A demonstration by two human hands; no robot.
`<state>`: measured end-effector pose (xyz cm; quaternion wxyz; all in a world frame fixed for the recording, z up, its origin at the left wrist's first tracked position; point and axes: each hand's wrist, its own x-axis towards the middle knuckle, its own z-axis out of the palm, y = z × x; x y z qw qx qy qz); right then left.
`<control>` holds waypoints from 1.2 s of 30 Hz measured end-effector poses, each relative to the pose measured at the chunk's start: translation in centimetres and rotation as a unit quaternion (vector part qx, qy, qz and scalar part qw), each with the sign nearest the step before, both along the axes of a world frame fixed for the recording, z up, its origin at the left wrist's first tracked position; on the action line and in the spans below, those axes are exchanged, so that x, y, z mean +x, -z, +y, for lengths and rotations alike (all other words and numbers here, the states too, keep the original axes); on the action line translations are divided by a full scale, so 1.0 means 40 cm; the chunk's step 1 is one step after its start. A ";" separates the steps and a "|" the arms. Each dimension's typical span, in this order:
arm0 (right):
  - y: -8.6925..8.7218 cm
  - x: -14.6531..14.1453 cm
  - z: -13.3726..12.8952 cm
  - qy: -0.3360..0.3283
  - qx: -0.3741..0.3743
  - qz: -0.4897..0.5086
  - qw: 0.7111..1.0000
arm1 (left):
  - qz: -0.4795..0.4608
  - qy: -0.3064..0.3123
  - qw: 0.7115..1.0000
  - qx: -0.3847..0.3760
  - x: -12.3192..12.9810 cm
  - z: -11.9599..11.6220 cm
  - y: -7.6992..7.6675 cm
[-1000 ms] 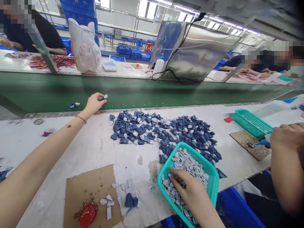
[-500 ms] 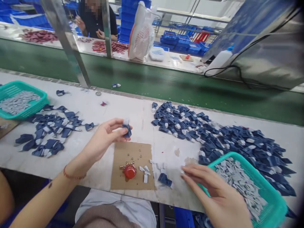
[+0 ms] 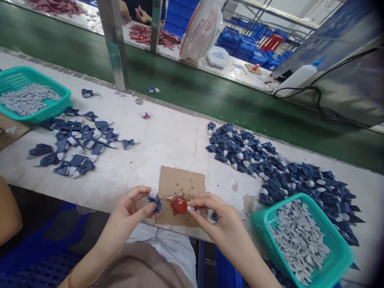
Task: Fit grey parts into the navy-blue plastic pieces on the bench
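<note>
My left hand pinches a dark blue piece with a whitish tip pointing up, just left of the brown cardboard. Between the thumb and fingertips of my right hand is a small white piece, close against the right side of a glossy red round item on the cardboard. Tiny metal bits lie around and behind the red item. Another dark blue piece is partly hidden by my right hand.
Green baskets of grey pieces stand at the right and far left. Blue pieces are heaped at the right and left. A metal post rises behind. A person's hands show across the green strip.
The view has shifted downward. My right hand has moved left from beside the right basket to the red item, with a white piece now visible in its fingers. My left hand has come nearer my body.
</note>
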<state>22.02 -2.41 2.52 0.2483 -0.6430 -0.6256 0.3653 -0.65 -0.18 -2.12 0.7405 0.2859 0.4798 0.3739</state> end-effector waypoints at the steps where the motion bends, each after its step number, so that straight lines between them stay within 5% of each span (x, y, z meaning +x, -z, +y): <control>1: -0.004 -0.005 0.004 -0.001 -0.007 -0.001 1.000 | -0.003 0.001 1.000 -0.001 0.001 -0.004 0.002; 16: -0.018 -0.031 0.031 -0.048 -0.023 -0.041 0.998 | -0.030 0.044 0.998 0.013 0.010 -0.017 0.001; 21: -0.037 -0.019 0.031 0.032 -0.079 0.057 0.995 | -0.054 0.039 0.998 0.000 0.028 -0.012 -0.022; 27: -0.055 -0.008 0.007 0.184 -0.158 0.288 0.926 | -0.109 0.039 0.993 -0.001 0.082 0.000 -0.050; 36: -0.104 -0.019 -0.018 0.181 -0.140 0.301 0.926 | -0.161 0.038 0.986 0.012 0.130 -0.020 -0.058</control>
